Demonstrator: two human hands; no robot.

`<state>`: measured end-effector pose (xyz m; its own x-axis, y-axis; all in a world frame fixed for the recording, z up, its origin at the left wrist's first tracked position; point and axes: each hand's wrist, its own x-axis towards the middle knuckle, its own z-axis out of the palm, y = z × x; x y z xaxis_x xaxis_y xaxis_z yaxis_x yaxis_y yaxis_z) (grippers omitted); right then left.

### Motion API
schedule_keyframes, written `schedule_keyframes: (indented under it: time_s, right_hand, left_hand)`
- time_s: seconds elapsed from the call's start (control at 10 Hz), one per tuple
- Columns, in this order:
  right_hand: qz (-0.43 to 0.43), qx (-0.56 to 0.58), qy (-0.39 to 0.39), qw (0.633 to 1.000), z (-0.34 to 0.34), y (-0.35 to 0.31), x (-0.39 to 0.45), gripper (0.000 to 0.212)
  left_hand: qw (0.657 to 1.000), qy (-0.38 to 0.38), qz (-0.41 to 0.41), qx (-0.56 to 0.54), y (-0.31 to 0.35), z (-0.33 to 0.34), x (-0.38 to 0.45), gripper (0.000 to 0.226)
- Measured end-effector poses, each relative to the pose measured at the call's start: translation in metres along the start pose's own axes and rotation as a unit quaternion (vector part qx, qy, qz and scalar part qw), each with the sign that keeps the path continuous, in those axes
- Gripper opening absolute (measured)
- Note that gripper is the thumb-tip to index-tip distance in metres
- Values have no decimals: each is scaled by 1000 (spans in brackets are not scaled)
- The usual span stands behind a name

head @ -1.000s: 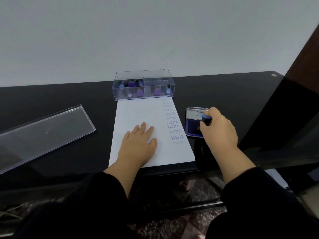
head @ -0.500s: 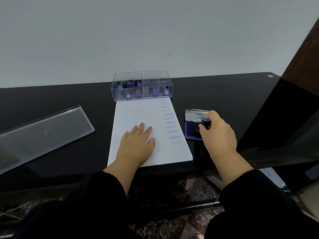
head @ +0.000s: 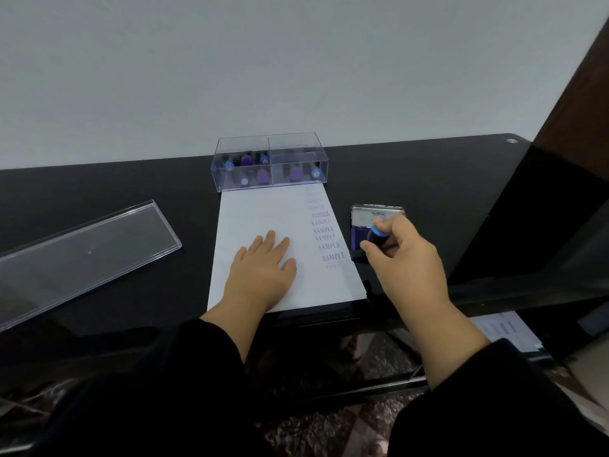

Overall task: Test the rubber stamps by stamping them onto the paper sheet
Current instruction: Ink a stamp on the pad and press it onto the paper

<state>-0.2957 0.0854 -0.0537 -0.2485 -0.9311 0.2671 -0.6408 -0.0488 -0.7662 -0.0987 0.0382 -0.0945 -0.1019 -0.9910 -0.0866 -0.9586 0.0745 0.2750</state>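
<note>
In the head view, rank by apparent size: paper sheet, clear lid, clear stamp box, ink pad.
1. clear lid and paper sheet: too close to rank; the lid runs off frame.
2. clear stamp box.
3. ink pad, partly hidden by the right hand.

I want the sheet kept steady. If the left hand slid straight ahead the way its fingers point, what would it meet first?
Bare paper sheet first, then probably the clear stamp box at the sheet's far edge. The left hand lies flat, well short of it.
</note>
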Motion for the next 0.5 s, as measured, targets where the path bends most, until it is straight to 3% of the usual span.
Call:
schedule_keyframes:
  time_s: [0.5]
  right_hand:
    - [-52, -90, -65, 992, 19, -6, -11, 20]
  left_hand:
    - [1000, 7, 0, -2, -2, 2, 0, 52]
